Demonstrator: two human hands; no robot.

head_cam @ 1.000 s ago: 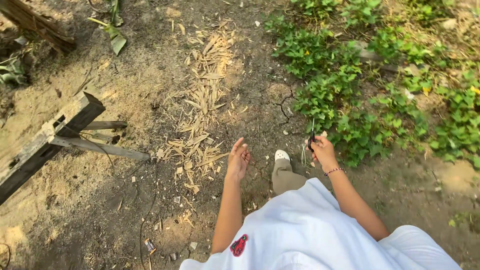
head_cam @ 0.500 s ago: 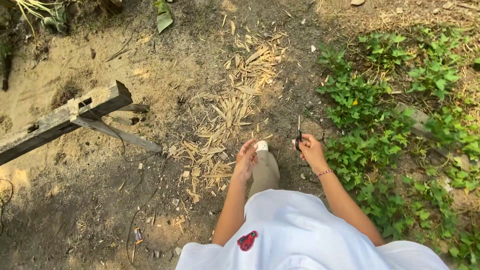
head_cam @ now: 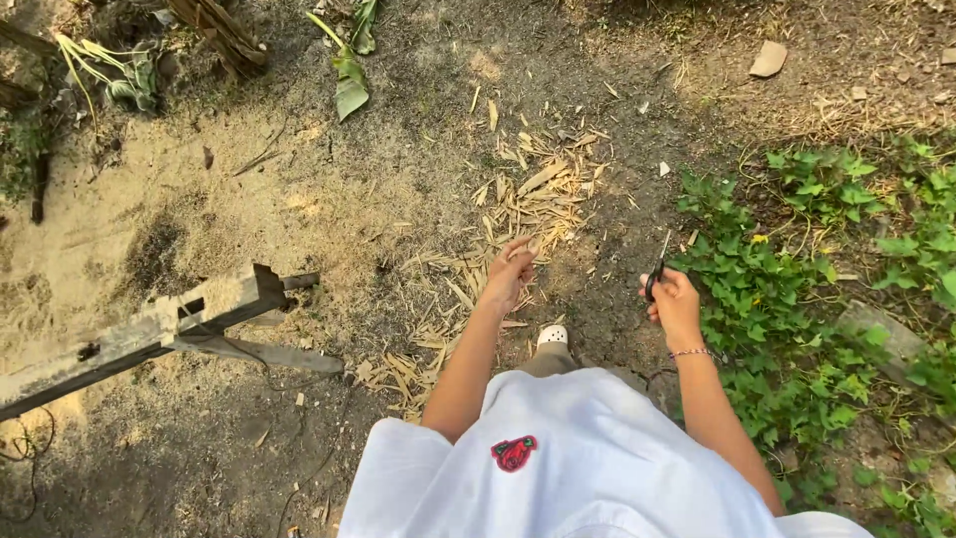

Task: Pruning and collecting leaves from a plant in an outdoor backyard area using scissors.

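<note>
Fingers (head_cam: 520,254) of the left hand (head_cam: 510,277) are curling loosely, a little apart, and holding nothing. They are hanging over the dry bamboo chips (head_cam: 518,199) in the middle of the frame.

Going from the left side: a grey wooden beam (head_cam: 149,329) is lying on the sandy ground (head_cam: 119,209) at the lower left. A green leaf (head_cam: 349,90) is lying near the top, left of the middle. A pale shoe (head_cam: 551,336) is peeking out just below the left hand, above the white shirt (head_cam: 578,458).

To the right of the middle, the right hand (head_cam: 674,304) is wrapping its fingers tightly around the dark handles of the scissors (head_cam: 657,271). The blade is pointing up and away. I think the scissors are light, hard and stiff, with a sharp tip, so the handles are the safe place to hold. A thin bracelet (head_cam: 690,353) is sitting on that wrist. Green plants (head_cam: 797,259) are growing along the right side.
</note>
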